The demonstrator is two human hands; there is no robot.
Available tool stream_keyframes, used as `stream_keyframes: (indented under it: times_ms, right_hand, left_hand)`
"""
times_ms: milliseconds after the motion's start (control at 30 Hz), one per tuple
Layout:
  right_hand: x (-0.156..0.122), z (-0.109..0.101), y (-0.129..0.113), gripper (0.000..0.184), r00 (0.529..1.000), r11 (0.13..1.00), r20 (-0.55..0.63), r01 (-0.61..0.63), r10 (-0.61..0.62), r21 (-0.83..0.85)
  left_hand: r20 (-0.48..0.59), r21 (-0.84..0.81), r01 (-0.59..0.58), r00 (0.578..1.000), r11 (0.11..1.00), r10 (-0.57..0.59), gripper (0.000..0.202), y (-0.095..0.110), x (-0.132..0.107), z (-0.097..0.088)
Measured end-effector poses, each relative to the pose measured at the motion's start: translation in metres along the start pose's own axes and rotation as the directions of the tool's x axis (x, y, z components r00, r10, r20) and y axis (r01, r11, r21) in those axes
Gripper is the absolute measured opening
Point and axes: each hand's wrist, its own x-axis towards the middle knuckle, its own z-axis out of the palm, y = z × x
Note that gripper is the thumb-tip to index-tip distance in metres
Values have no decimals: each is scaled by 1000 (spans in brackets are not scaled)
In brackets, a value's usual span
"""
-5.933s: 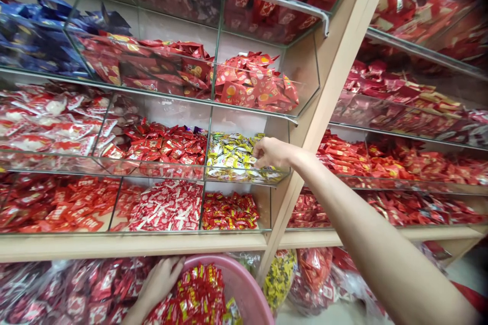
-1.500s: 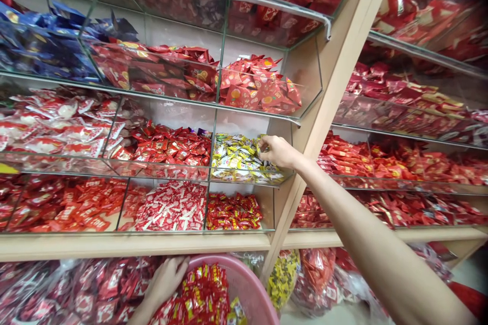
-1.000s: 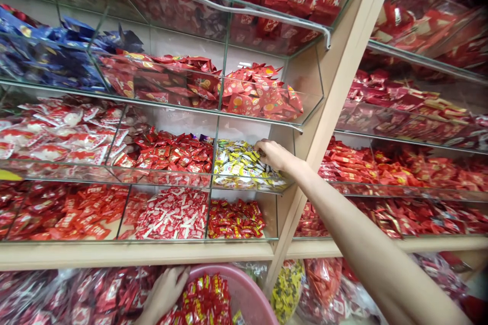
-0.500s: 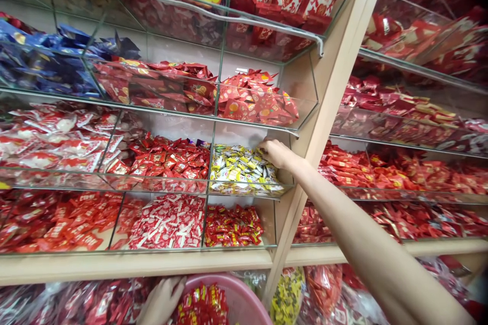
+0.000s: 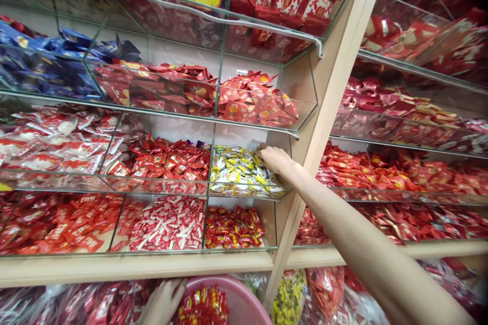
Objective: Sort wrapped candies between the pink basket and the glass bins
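Right hand (image 5: 275,159) deeper now — fingers spread flat on yellow candies (image 5: 238,170); left hand (image 5: 164,302) gripping pink basin (image 5: 244,300).

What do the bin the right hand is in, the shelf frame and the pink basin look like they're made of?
Bin: clear glass or acrylic, see-through with glints; which one is unclear. Right hand rests on its yellow-white candies. Shelf frame: pale wood or laminate, matte. Pink basin, at the left hand: probably plastic, smooth, even colour.
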Motion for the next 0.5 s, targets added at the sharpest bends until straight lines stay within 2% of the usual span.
stream_keyframes:
  times_ms: [167, 267, 367, 500]
  right_hand:
    - [-3, -21, 8, 23, 997, 999, -59, -41, 41, -9]
    - [0, -29, 5, 22, 997, 999, -60, 49, -48, 9]
    - [3, -29, -7, 24, 993, 992, -13, 116, -116, 38]
    - [5, -24, -20, 28, 994, 994, 32, 100, -101, 36]
  left_hand:
    - [-9, 7, -5, 1000, 1000, 5, 35, 0, 0, -1]
    - [-13, 5, -1, 1000, 1000, 1, 36, 2, -1, -2]
    - [-11, 2, 6, 1000, 1000, -6, 37, 2, -1, -1]
    - [-13, 12, -2, 1000, 1000, 2, 40, 2, -1, -1]
